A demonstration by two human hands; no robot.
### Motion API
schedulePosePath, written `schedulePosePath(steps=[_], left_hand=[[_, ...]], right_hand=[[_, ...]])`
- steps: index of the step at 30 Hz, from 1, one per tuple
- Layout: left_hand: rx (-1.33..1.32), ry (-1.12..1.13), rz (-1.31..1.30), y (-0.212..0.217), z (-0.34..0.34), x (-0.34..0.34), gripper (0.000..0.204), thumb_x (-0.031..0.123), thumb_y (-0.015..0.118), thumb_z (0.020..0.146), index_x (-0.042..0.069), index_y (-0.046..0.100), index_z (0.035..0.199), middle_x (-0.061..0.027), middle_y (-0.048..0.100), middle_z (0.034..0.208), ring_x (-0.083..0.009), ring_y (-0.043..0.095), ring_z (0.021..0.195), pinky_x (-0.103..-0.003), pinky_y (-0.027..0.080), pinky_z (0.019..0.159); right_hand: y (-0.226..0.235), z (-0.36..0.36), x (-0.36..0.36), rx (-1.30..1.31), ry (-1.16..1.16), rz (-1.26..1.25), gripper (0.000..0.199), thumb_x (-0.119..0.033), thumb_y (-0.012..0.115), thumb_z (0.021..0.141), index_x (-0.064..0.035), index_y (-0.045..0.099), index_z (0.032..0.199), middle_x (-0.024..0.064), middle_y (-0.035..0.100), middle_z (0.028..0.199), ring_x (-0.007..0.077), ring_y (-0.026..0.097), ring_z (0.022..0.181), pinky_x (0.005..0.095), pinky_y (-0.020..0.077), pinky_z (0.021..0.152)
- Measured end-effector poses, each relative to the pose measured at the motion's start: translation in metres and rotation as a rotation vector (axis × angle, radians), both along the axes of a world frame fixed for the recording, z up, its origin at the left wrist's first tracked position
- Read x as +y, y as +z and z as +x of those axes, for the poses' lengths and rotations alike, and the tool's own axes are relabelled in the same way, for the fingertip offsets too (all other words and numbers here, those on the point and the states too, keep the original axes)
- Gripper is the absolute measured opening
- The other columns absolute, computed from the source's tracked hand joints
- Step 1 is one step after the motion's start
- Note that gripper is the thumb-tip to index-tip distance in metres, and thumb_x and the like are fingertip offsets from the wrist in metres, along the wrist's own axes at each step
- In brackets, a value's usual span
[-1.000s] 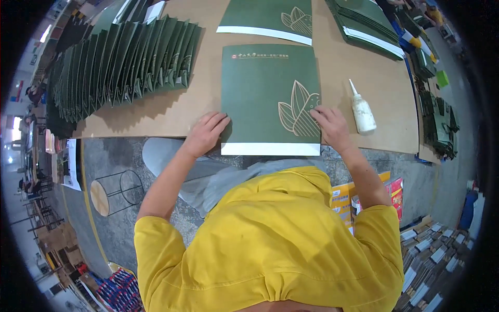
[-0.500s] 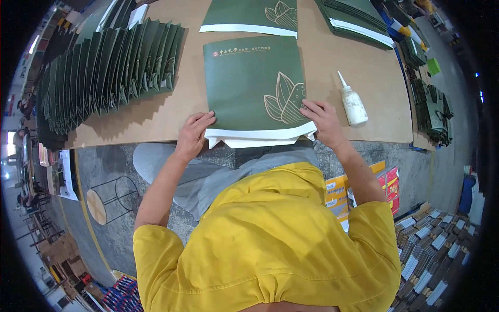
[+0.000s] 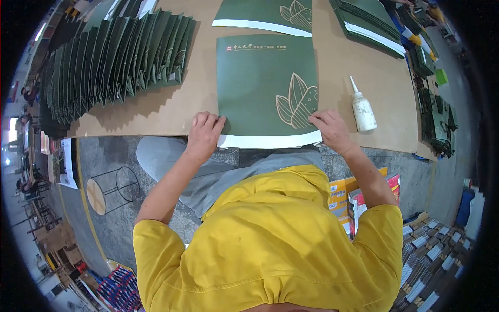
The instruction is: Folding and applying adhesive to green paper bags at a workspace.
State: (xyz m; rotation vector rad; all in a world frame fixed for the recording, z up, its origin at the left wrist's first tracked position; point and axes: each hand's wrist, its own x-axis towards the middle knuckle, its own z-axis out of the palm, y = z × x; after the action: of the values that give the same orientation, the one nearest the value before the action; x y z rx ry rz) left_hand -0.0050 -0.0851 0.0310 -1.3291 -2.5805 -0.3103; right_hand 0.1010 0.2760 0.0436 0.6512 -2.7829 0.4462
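A green paper bag (image 3: 254,86) with a gold leaf drawing lies flat in front of me, its white edge strip (image 3: 270,141) at the table's near edge. My left hand (image 3: 205,133) has its fingers bent over the bag's lower left side. At the lower right corner, my right hand (image 3: 333,130) grips the bag beside the white strip, fingers on top. Both thumbs are mostly hidden. To the right of my right hand stands or lies a white squeeze bottle (image 3: 364,113) with a pointed nozzle; which of the two I cannot tell.
A row of folded green bags (image 3: 122,57) fans out at the left. Beyond my bag lies another green bag (image 3: 260,11), and a stack of green bags (image 3: 366,26) sits at the far right. A wire-framed stool (image 3: 97,196) stands on the floor left of me.
The white strip bulged with its folds showing below; now it lies straighter and flatter. My hands remain at the bag's two near corners. The whole view has shifted slightly.
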Motion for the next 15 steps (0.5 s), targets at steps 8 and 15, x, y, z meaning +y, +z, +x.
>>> schedulePosePath(steps=[8, 15], left_hand=[[-0.045, 0.0, -0.042, 0.003, -0.008, 0.0, 0.029, 0.006, 0.057, 0.07, 0.003, 0.059, 0.099, -0.0093, 0.056, 0.095, -0.0274, 0.049, 0.098, -0.039, 0.038, 0.089], [-0.224, -0.022, -0.018, 0.013, -0.028, 0.001, 0.026, 0.005, 0.06, 0.068, 0.003, 0.061, 0.094, -0.0092, 0.058, 0.091, -0.0278, 0.051, 0.094, -0.039, 0.04, 0.085]], right_hand=[[0.0, -0.004, -0.001, -0.018, 0.026, -0.002, 0.03, 0.004, 0.055, 0.065, -0.0038, 0.058, 0.094, 0.0085, 0.056, 0.094, 0.028, 0.053, 0.088, 0.0369, 0.0433, 0.078], [0.005, -0.017, 0.01, -0.196, 0.026, -0.134, 0.028, 0.005, 0.054, 0.069, -0.0044, 0.058, 0.095, 0.0113, 0.058, 0.093, 0.0301, 0.055, 0.087, 0.0359, 0.0454, 0.075]])
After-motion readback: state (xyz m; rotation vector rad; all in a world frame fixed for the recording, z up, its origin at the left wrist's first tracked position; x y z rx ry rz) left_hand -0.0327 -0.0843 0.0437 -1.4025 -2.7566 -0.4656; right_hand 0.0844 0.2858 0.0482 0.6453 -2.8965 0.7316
